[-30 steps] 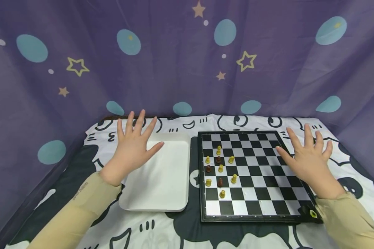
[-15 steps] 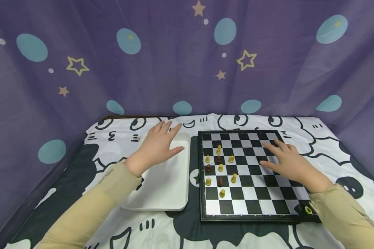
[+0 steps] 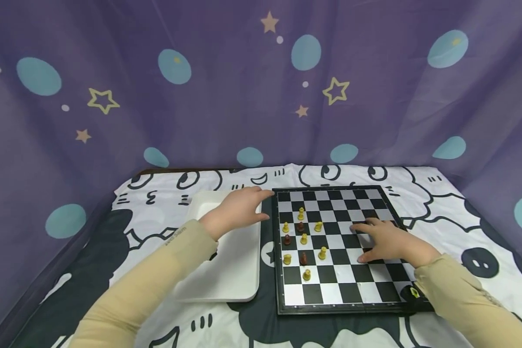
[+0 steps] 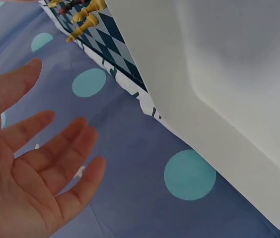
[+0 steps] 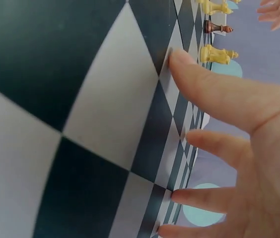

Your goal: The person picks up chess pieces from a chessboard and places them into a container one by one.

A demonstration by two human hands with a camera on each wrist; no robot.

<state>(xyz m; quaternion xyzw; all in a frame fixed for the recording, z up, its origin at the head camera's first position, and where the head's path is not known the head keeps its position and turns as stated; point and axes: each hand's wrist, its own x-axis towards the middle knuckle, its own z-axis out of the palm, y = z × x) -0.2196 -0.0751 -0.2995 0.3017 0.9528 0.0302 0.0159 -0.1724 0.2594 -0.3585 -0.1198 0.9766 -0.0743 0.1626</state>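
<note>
Reaching over chessboard (image 3: 343,273), sleeve lettering (image 3: 176,236) (illegible)

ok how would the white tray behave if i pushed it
The white tray is probably rigid, judging by its smooth, even sides. Being low and wide, it would likely slide rather than tip. It might ruck up the patterned cloth underneath.

Counts one left hand (image 3: 237,209), one right hand (image 3: 384,239), one white tray (image 3: 230,275), one chessboard (image 3: 342,271); on it, seven yellow pieces (image 3: 304,239) and apparently three reddish-brown pieces (image 3: 303,259), small in the head view.
</note>
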